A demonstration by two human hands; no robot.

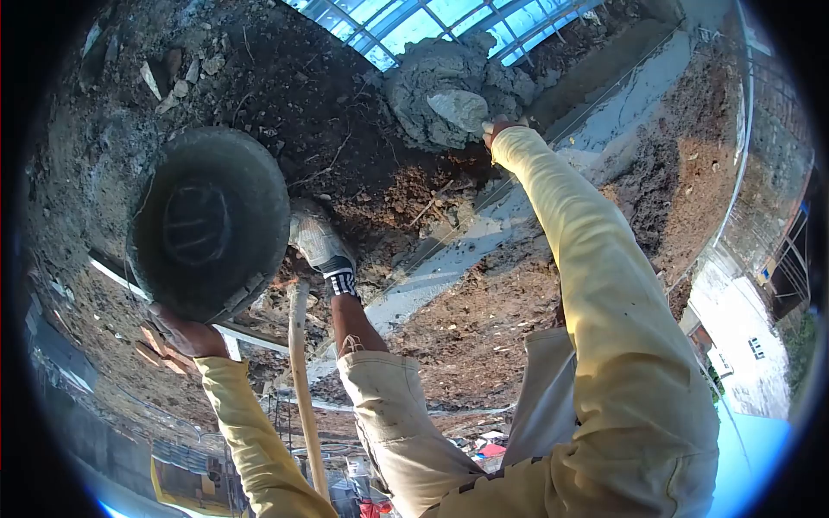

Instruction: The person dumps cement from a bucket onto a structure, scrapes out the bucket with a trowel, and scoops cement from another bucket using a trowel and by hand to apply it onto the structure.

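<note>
My left hand (pixel 186 332) grips the near rim of a round, dark bucket (pixel 246 177), which is tilted so that its inside faces me. Apart from a grey film on its walls, nothing shows in the bucket. At the end of my outstretched arm, my right hand (pixel 498 129) is closed round a trowel (pixel 459 110); its handle is mostly hidden by the fingers. The trowel's pale, mortar-coated blade lies against a heap of wet grey mortar (pixel 423 78).
A string line (pixel 449 237) runs diagonally above a grey concrete strip (pixel 432 281). A wooden pole (pixel 300 371) stands beside my leg. Broken stones (pixel 181 86) lie on the dark soil at the upper left. Behind the mortar is a metal grid (pixel 432 22).
</note>
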